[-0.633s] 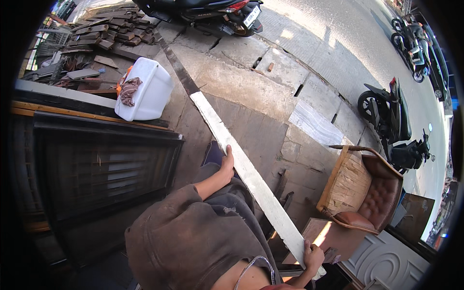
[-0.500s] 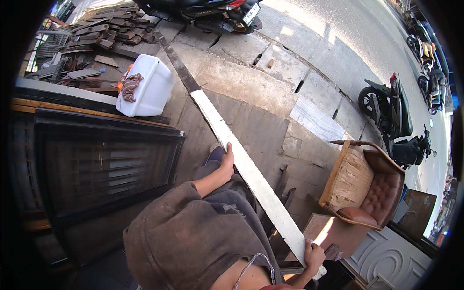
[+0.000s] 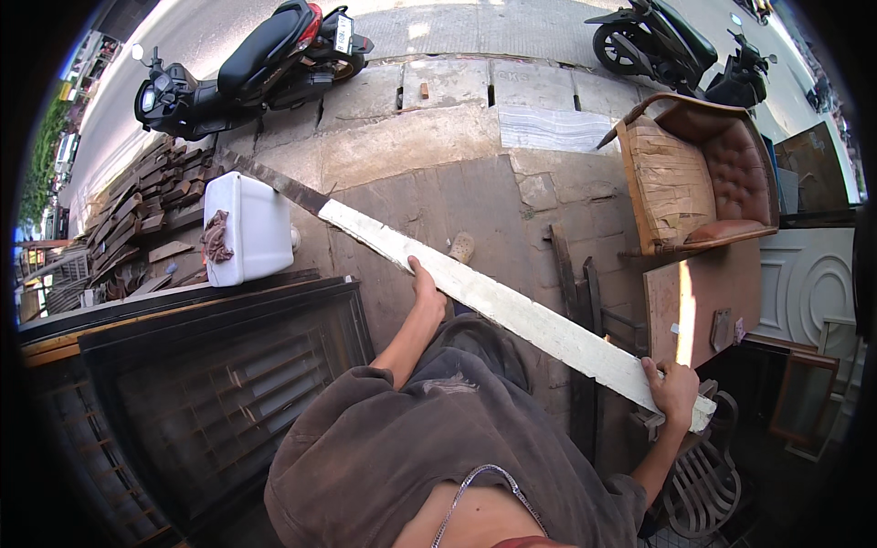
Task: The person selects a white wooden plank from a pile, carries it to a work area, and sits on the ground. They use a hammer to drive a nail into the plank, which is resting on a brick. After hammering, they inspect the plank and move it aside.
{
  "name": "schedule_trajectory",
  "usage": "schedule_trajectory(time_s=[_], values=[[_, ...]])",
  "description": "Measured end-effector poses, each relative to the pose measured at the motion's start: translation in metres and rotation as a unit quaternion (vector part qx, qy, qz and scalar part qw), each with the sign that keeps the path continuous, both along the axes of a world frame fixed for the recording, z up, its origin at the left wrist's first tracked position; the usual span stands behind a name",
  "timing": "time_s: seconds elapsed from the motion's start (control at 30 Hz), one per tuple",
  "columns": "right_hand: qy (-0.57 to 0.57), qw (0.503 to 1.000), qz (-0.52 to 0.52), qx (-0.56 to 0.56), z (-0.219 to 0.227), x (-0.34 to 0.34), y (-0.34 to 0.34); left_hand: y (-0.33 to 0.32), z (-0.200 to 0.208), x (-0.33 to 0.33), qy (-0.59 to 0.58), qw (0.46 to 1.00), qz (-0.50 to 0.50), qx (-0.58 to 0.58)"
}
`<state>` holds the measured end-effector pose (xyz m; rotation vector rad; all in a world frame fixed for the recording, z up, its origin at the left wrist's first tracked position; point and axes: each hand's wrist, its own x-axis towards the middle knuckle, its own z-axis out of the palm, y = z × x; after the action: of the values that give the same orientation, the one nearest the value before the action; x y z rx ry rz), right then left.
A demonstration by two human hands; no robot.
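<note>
A long wooden plank [image 3: 512, 309], painted white with a dark bare far end, slants across in front of my body from upper left to lower right. Near its middle, my left hand [image 3: 426, 285] grips the near edge, thumb on top and the other fingers hidden beneath. My right hand [image 3: 673, 393] is closed round the plank close to its chipped right end, thumb over the white face. The dark end reaches past a white plastic container [image 3: 247, 228] with a brown rag [image 3: 216, 237] hanging on its side.
Dark framed panels [image 3: 228, 393] lean at my left, before a heap of wood offcuts [image 3: 137, 205]. A worn brown armchair [image 3: 703, 178], a brown board [image 3: 667, 315] and a white carved door [image 3: 808, 283] stand at right. Parked motorbikes [image 3: 265, 64] line the pavement. Dark timbers [image 3: 580, 338] lie nearby.
My view has turned left, so the surroundings appear rotated. The plank now lies at a flatter slant, its right end higher in view. Both hands keep hold of it.
</note>
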<state>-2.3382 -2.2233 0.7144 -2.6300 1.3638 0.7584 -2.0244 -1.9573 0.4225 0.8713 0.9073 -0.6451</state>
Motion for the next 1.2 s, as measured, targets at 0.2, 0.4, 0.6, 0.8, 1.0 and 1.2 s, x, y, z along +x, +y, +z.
schedule_trajectory(time_s=[0.2, 0.4, 0.6, 0.8, 1.0, 1.2], values=[[-0.023, 0.998, 0.024, -0.047, 0.015, -0.067, 0.003, -0.017, 0.0, -0.048, 0.001, 1.0, 0.013, -0.021], [0.017, 0.998, -0.021, -0.065, 0.027, -0.109, -0.009, -0.028, 0.053, -0.097, 0.022, 1.0, -0.016, -0.001], [0.038, 0.996, -0.073, -0.038, 0.022, -0.146, -0.03, -0.027, 0.01, -0.147, 0.03, 0.993, -0.102, -0.06], [0.0, 0.998, -0.067, -0.001, -0.035, -0.201, -0.041, -0.033, -0.029, -0.178, 0.065, 0.994, -0.086, 0.009], [-0.002, 0.997, -0.072, 0.024, -0.053, -0.223, -0.094, -0.091, -0.06, -0.205, 0.048, 0.995, -0.055, 0.071], [0.024, 0.995, -0.092, -0.003, -0.04, -0.29, -0.186, -0.191, -0.009, -0.276, 0.092, 0.993, -0.038, 0.062]])
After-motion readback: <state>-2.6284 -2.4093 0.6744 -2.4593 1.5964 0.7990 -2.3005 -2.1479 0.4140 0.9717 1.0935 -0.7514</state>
